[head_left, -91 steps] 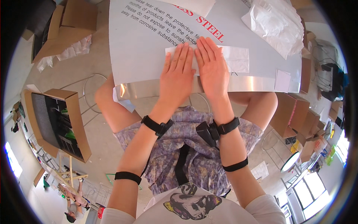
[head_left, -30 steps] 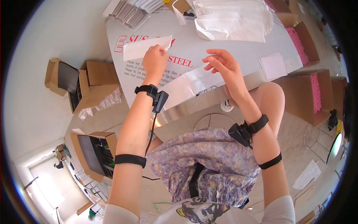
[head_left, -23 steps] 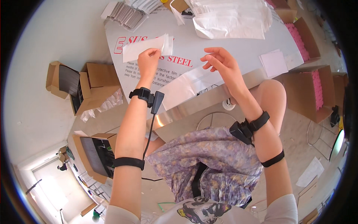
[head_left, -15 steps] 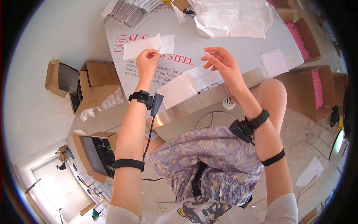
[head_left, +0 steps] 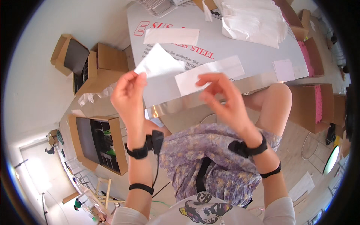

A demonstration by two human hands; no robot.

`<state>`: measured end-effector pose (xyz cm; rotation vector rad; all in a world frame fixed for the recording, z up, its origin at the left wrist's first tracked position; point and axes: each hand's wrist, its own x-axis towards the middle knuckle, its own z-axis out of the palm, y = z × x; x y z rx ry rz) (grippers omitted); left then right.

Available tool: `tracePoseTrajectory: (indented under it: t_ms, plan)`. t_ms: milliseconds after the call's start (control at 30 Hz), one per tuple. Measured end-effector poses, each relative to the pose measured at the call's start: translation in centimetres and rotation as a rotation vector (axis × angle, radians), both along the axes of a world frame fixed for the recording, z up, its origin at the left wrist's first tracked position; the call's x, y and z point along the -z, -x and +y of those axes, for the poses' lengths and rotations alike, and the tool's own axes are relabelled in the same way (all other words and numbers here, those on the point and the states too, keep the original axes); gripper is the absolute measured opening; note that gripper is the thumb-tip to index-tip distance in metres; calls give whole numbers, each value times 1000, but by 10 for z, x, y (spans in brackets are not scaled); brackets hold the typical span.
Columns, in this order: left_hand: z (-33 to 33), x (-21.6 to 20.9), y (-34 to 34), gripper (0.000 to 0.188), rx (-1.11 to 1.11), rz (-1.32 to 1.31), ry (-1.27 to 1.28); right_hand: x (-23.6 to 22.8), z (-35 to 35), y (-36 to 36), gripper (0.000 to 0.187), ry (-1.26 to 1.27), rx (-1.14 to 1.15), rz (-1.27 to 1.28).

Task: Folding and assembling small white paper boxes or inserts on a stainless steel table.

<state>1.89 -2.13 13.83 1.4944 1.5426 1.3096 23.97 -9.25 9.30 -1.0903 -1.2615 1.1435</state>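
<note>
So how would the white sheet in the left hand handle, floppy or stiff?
The white sheet is probably light: thumb and fingers of the left hand pinch it just by its edge. It likely bends easily, looking paper-thin, but perhaps isn't fully limp, since it extends fairly flat from the pinch.

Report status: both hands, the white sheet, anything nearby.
Left hand pinching thin white sheet by its near corner. Right hand blurred, fingers parted, nothing seen in grip. White strip on table, partly hidden by right hand.
</note>
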Motion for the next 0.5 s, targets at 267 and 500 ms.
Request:
tracePoseTrajectory:
  t_ms: [267,500]
  plan:
    - [-108,-13,23,15,19,-376,186,-40,-50,94,39,-195,82,-118]
    - [-135,1,31,14,-59,-479,241,-32,-69,123,37,-39,28,-58]
